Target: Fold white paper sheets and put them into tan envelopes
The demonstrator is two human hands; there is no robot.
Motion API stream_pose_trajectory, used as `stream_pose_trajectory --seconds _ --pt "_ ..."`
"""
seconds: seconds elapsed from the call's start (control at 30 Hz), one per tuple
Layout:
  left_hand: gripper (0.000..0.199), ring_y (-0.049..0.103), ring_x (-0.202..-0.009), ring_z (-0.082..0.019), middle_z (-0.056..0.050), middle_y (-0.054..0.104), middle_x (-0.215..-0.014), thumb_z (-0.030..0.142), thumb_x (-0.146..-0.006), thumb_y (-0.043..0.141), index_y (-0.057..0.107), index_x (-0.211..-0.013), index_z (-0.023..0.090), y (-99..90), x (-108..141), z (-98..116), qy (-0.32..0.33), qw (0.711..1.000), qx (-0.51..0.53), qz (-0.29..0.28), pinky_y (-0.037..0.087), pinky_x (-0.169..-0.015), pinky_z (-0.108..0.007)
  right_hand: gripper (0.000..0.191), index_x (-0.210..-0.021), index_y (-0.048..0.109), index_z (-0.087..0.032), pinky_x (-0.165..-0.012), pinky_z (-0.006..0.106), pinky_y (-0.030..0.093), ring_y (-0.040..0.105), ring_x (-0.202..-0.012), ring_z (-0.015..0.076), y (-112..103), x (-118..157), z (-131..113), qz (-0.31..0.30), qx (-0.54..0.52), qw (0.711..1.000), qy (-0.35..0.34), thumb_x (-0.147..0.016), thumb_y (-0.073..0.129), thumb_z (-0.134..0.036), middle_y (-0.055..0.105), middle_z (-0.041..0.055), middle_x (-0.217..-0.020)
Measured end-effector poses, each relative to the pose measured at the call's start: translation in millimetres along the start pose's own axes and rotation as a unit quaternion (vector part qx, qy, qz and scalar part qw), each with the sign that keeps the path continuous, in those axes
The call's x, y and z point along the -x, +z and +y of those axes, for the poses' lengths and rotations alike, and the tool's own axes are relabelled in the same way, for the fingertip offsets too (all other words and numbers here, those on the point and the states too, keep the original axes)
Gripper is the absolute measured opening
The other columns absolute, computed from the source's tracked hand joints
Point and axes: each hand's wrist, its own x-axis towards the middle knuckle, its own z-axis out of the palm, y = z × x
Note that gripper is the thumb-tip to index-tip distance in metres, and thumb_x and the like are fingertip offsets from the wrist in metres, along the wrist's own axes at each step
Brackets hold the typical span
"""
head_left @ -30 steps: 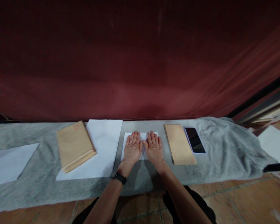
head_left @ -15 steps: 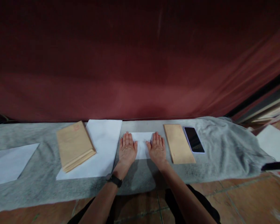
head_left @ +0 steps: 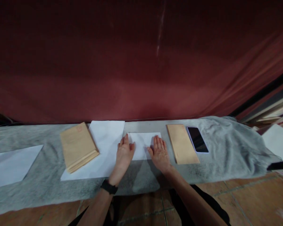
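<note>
A folded white sheet of paper (head_left: 141,146) lies flat on the grey cloth in front of me. My right hand (head_left: 159,153) rests palm down on its right part, fingers stretched out and thumb apart. At the sheet's left edge is my left hand (head_left: 124,153), its index finger near the upper left corner. The thumb stands off from that finger, while the other fingers bend somewhat; nothing shows gripped in them. Just right of my right hand lies a stack of brown envelopes (head_left: 182,144). Larger white sheets (head_left: 106,163) lie left of my left hand.
A thicker stack of brown envelopes (head_left: 79,144) sits on the larger sheets. More white paper (head_left: 11,166) lies far left. A phone (head_left: 197,139) is beside the right envelopes. The grey cloth (head_left: 231,150) bunches at right, and a red curtain (head_left: 136,100) hangs behind.
My left hand has slid left off the folded sheet's face to its edge, and its fingers have bent. My right hand stays flat on the sheet. The view has shifted slightly.
</note>
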Motion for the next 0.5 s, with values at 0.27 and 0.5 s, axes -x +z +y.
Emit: stream_pose_trajectory --seconds 0.27,0.5 --pt "0.088 0.072 -0.089 -0.022 -0.008 0.074 -0.111 0.025 -0.080 0.067 0.030 -0.159 0.016 -18.2 -8.8 15.6 -0.167 0.847 0.497 -0.090 0.059 -0.082 -0.035 0.070 -0.158 0.034 -0.007 -0.126 0.048 0.028 0.036 -0.151 0.0274 -21.7 12.6 -28.9 -0.079 -0.134 0.982 -0.107 -0.103 0.043 -0.048 0.039 0.0180 -0.163" --pt "0.059 0.065 -0.122 -0.025 -0.016 0.064 -0.136 0.045 -0.096 0.057 0.045 -0.147 0.020 -24.6 -0.8 35.0 -0.238 0.751 0.602 -0.129 0.059 -0.093 -0.038 0.061 -0.142 0.058 -0.018 -0.107 0.042 0.051 0.064 -0.125 0.0252 -64.9 -19.9 -20.9 0.002 -0.539 0.833 0.124 -0.105 0.030 -0.057 0.070 0.0104 -0.132"
